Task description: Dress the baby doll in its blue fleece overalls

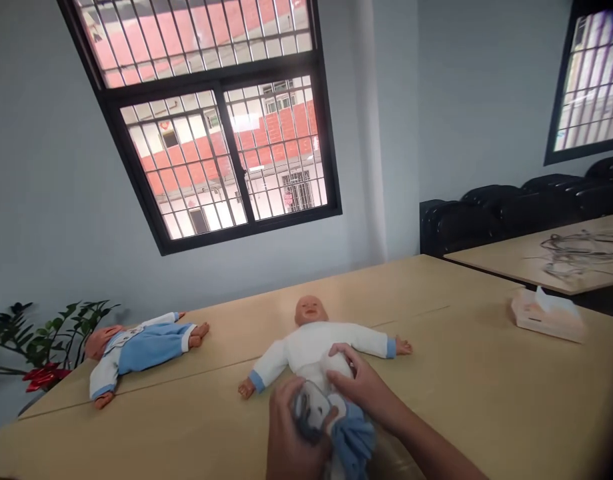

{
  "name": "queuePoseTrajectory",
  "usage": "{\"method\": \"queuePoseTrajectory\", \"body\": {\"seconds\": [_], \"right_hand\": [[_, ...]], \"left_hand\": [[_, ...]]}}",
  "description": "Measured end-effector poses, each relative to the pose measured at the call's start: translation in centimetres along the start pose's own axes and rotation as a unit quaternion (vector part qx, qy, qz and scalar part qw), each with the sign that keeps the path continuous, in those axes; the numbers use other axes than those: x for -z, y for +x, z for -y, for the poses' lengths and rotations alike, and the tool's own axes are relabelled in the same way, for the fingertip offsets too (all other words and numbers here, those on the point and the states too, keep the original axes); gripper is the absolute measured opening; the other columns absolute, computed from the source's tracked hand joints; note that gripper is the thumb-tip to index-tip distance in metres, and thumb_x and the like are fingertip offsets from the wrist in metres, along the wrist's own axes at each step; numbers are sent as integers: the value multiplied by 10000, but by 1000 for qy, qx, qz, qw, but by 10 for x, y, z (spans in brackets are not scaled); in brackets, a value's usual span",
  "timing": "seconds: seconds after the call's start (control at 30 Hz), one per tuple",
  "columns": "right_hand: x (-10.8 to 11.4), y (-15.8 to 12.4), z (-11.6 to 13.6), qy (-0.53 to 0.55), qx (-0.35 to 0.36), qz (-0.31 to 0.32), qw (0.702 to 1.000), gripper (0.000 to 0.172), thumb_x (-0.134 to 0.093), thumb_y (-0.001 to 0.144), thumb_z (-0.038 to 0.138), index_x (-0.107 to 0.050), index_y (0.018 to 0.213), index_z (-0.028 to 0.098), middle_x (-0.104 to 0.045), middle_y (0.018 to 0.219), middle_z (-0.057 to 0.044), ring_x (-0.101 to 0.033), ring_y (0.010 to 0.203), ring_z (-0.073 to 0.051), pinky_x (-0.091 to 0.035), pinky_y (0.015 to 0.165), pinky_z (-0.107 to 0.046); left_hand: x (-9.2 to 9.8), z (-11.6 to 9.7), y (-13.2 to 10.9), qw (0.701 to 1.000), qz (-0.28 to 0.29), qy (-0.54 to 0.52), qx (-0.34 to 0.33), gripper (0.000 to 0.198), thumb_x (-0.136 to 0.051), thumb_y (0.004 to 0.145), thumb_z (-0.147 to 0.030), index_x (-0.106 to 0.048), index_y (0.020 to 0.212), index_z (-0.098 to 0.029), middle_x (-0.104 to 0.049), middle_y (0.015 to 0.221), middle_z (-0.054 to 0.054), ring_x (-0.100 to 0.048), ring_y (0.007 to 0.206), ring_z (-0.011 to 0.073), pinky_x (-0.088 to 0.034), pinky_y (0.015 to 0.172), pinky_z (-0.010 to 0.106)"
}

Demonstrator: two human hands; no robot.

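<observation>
A baby doll [311, 311] lies face up on the table, arms spread, in a white long-sleeved top [313, 343] with blue cuffs. At the doll's lower body, my left hand [293, 427] is closed around a bunched blue-and-white doll garment [353, 433]. My right hand [361, 383] curls its fingers and thumb over a bulge of white cloth at the top's lower front. Whether that cloth is the top or part of the garment, I cannot tell. The doll's legs are hidden behind my hands and the cloth.
A second doll [151, 345] in blue overalls lies on the table [461, 380] at the left, near a potted plant [56, 333]. A tissue box [549, 317] stands at the right. Tangled cables [581, 253] lie on another table, before black chairs [486, 213].
</observation>
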State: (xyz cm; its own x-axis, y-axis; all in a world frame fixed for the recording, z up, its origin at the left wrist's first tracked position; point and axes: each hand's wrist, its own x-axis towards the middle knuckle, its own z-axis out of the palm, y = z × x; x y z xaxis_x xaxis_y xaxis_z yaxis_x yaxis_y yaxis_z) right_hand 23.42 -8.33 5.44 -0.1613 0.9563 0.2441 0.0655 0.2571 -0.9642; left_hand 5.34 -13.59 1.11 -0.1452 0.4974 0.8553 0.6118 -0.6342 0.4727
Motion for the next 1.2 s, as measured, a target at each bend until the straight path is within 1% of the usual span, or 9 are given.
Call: {"method": "queuePoseTrajectory", "body": {"seconds": [0.17,0.27,0.33,0.43,0.63,0.8,0.97,1.1,1.2], "right_hand": [[-5,-3,-11,-14,24,-36,999,363,-703,686,294,-596,1028,238,-643,973,-29,-590,915,-245,-483,818,-343],[-11,-4,-17,5,30,-61,998,381,-703,653,274,-588,1014,241,-650,963,-33,-594,888,-241,-490,798,-344],[-14,-4,-21,36,23,-75,996,383,-697,653,275,-568,1012,246,-638,911,-19,-588,833,-228,-488,755,-336],[-15,-5,-23,103,12,-64,993,389,-706,667,285,-533,1014,254,-615,840,10,-569,751,-202,-477,698,-321],[-12,-5,-13,200,16,-30,979,386,-746,731,379,-470,970,255,-597,771,36,-554,669,-177,-446,640,-309],[-10,-7,-4,217,1,-88,972,469,-819,656,400,-458,920,260,-582,742,48,-553,665,-184,-457,649,-323],[-11,-10,2,215,-47,-130,967,495,-808,693,462,-475,993,253,-638,794,27,-582,663,-198,-489,658,-347],[-12,-9,0,224,-44,-134,964,486,-821,689,446,-488,984,250,-643,784,34,-585,680,-193,-487,666,-333],[-13,-8,-4,246,-36,-135,959,463,-820,686,428,-487,955,250,-618,743,54,-575,680,-185,-497,688,-330]], "left_hand": [[-2,-3,10,993,-107,31,-39,262,-779,809,-309,-565,932,-219,-638,993,70,-652,944,243,-547,783,362],[-1,-9,14,989,-77,-18,-128,224,-682,889,-155,-501,781,-231,-607,775,0,-596,717,168,-496,663,287],[0,-16,15,979,-38,-64,-190,188,-583,935,-90,-545,816,-230,-609,704,-18,-574,638,147,-489,630,271],[3,-23,19,970,7,-64,-236,194,-525,961,-72,-633,947,-232,-686,755,1,-643,683,156,-533,698,298],[12,-19,26,977,82,-22,-197,231,-557,955,-99,-663,1110,-232,-766,974,46,-719,909,193,-570,855,345],[12,-16,23,979,130,17,-159,300,-606,913,-156,-643,1196,-247,-772,1108,62,-728,1026,235,-587,914,399],[9,-7,16,973,208,56,-80,415,-668,822,-192,-653,1234,-249,-772,1120,80,-740,994,280,-617,843,435],[7,-6,10,984,160,41,-68,286,-684,850,-216,-632,1132,-225,-769,1097,90,-741,1000,268,-619,839,413],[7,-10,10,986,106,32,-128,85,-631,926,-162,-605,969,-230,-754,1138,84,-713,1070,238,-590,902,392]]}}
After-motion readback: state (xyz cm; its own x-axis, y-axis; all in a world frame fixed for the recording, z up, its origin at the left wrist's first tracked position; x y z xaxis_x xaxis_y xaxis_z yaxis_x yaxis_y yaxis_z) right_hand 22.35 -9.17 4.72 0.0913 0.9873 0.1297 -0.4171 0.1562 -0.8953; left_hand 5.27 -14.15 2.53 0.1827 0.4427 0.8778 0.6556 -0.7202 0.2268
